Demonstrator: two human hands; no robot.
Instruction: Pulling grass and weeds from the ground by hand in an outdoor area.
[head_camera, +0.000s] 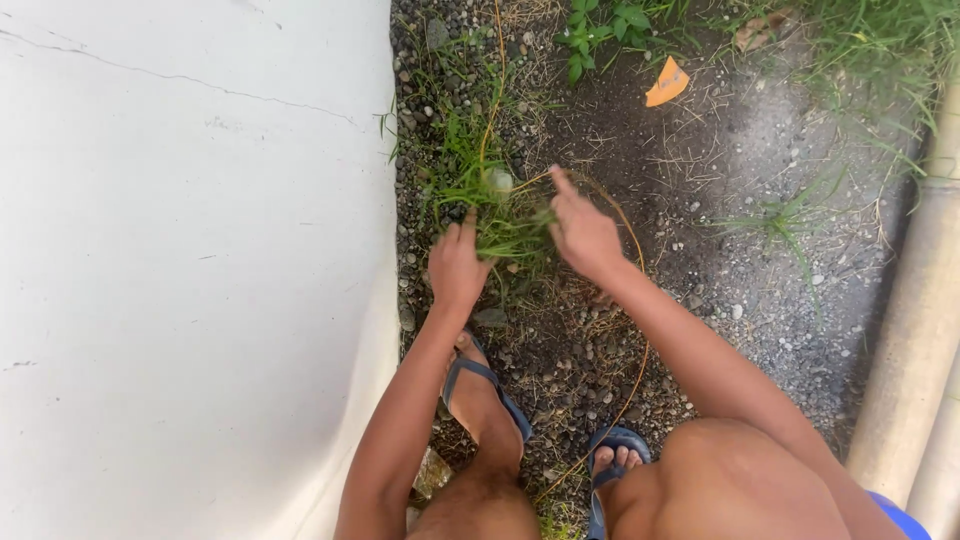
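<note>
- Left hand (457, 268): arm reaches forward and down along the white wall (190, 270), back of hand up, fingers curled together into the near-left side of the grass tuft (500, 215). Fingertips are buried in the blades; whether they actually clamp any cannot be told.
- Right hand (583, 232): forearm comes in diagonally from lower right, wrist bent, index finger stretched forward, the other fingers folded toward the tuft's right edge. It touches the blades; a firm pinch cannot be confirmed.
- Grass tuft: rooted in the gravel strip (560, 350) just beside the wall's foot, between the two hands, ahead of the feet.
- Count, hands: two, both on the same tuft.
- Count, feet: two, each in a blue sandal (480, 385); left foot forward, right one partly hidden behind the knee.
- Count, grass clumps: one in hand, one thinner clump (785, 218) well apart to the right, more greenery along the top edge.
- One orange scrap (667, 83) on the dark ground, far side.
- One thin orange cord (637, 330) curving across the gravel past the right hand.
- One pale pole (915, 320) along the right edge.
</note>
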